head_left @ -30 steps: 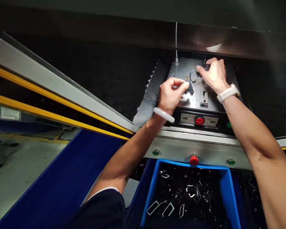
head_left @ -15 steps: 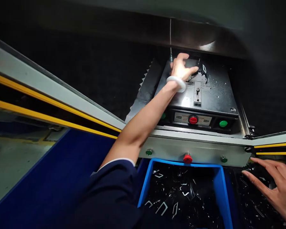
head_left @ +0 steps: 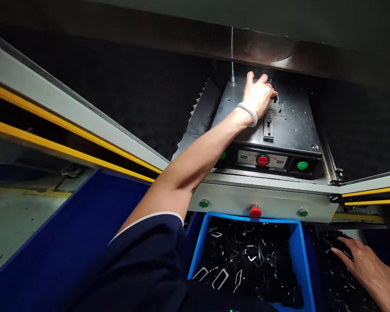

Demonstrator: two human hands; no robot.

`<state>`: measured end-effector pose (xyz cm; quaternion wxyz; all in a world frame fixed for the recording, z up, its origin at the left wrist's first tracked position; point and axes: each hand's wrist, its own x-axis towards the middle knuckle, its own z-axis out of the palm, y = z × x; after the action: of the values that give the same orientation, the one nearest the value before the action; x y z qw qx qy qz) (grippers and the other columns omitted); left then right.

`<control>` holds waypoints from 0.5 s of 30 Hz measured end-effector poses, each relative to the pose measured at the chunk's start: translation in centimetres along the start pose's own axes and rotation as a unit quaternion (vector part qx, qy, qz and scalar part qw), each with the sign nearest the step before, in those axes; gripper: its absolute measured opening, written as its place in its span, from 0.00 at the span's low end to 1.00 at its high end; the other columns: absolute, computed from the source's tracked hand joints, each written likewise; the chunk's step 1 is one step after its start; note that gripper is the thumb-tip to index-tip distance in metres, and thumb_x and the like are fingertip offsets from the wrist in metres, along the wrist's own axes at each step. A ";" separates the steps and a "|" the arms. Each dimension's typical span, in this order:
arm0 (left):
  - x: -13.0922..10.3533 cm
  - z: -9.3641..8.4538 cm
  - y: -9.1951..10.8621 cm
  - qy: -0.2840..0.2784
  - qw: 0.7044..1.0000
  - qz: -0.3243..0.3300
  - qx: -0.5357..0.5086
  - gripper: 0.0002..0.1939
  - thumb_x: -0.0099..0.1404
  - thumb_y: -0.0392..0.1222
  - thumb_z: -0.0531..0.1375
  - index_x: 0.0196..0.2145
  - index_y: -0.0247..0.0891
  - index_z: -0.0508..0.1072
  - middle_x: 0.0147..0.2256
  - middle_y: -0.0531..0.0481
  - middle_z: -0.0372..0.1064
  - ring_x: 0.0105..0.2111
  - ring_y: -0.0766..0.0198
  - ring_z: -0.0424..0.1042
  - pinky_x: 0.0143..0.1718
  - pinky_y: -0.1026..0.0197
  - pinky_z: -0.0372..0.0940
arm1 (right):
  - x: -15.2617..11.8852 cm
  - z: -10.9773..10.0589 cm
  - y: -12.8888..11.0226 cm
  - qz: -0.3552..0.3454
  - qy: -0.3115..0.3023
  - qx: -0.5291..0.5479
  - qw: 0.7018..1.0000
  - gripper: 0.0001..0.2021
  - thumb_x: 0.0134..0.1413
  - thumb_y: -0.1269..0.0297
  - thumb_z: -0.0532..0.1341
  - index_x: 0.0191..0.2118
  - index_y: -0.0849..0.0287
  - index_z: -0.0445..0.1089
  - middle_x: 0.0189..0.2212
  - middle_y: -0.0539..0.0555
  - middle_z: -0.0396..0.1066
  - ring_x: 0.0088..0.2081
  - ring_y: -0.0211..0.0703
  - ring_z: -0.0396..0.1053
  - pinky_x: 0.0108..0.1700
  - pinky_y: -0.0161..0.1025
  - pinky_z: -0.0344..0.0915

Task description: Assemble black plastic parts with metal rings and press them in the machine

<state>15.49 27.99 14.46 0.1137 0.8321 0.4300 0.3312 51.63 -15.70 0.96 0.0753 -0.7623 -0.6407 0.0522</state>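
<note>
My left hand (head_left: 259, 96), with a white bangle at its wrist, is at the small metal fixture (head_left: 274, 105) on the machine's plate. Its thumb and fingers are closed on a small black part (head_left: 275, 98), mostly hidden by the hand. At the lower right my right hand (head_left: 364, 258) reaches over a heap of glossy black parts (head_left: 339, 281). There the thumb and fingers are apart, with no part plainly held. A metal clamp bar (head_left: 268, 125) lies in front of the fixture.
Below the machine stands a blue bin (head_left: 307, 268) full of black parts. A red button (head_left: 263, 160) and a green button (head_left: 302, 165) sit on the plate's front. A red knob (head_left: 255, 211) juts from the ledge. Yellow-edged door frames (head_left: 84, 141) flank the opening.
My left hand has moved right and closed on the black part at the fixture. My right hand has gone down and a little left, onto the heap of black parts.
</note>
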 end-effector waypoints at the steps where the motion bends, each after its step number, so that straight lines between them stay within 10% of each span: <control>1: -0.8 -0.6 0.4 0.011 1.000 -0.003 0.002 0.17 0.65 0.23 0.62 0.47 0.36 0.81 0.50 0.46 0.80 0.59 0.55 0.68 0.72 0.33 0.45 | 0.2 -0.2 -1.3 -0.008 -0.005 0.002 1.000 0.26 0.58 0.31 0.56 0.45 0.44 0.79 0.38 0.59 0.80 0.38 0.61 0.79 0.30 0.54 0.76; 4: -7.7 -2.4 2.0 0.076 0.997 -0.017 -0.004 0.23 0.67 0.23 0.57 0.55 0.38 0.78 0.58 0.45 0.75 0.61 0.50 0.68 0.66 0.36 0.58 | 1.9 -0.8 -6.0 -0.030 -0.037 0.014 0.999 0.24 0.66 0.36 0.54 0.53 0.42 0.76 0.47 0.55 0.80 0.43 0.56 0.80 0.31 0.47 0.75; 9: -27.4 -3.4 3.1 0.157 0.982 -0.096 -0.051 0.11 0.76 0.39 0.57 0.47 0.45 0.80 0.43 0.48 0.78 0.43 0.58 0.76 0.46 0.51 0.73 | 5.5 0.0 -10.6 -0.049 -0.025 0.125 0.991 0.22 0.70 0.43 0.54 0.50 0.54 0.77 0.48 0.58 0.79 0.40 0.50 0.78 0.43 0.47 0.76; 12: -35.5 -3.5 1.0 0.072 0.977 -0.199 -0.022 0.12 0.71 0.48 0.63 0.48 0.44 0.81 0.46 0.45 0.74 0.38 0.59 0.74 0.39 0.53 0.73 | 6.5 0.8 -10.5 -0.024 -0.037 0.189 0.981 0.21 0.68 0.44 0.58 0.45 0.57 0.77 0.43 0.59 0.79 0.37 0.47 0.77 0.42 0.45 0.76; 15: -38.5 -3.4 -2.1 -0.019 0.972 -0.231 -0.030 0.23 0.62 0.57 0.70 0.51 0.45 0.81 0.55 0.43 0.67 0.42 0.54 0.72 0.40 0.50 0.75 | 6.7 0.9 -10.4 -0.009 -0.064 0.215 0.975 0.18 0.63 0.45 0.64 0.43 0.56 0.76 0.44 0.58 0.78 0.37 0.45 0.76 0.42 0.44 0.76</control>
<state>-3.89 -1.53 -1.50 0.2199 0.7129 0.5981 0.2927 42.57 -7.28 2.08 0.1966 -0.7176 -0.6249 0.2365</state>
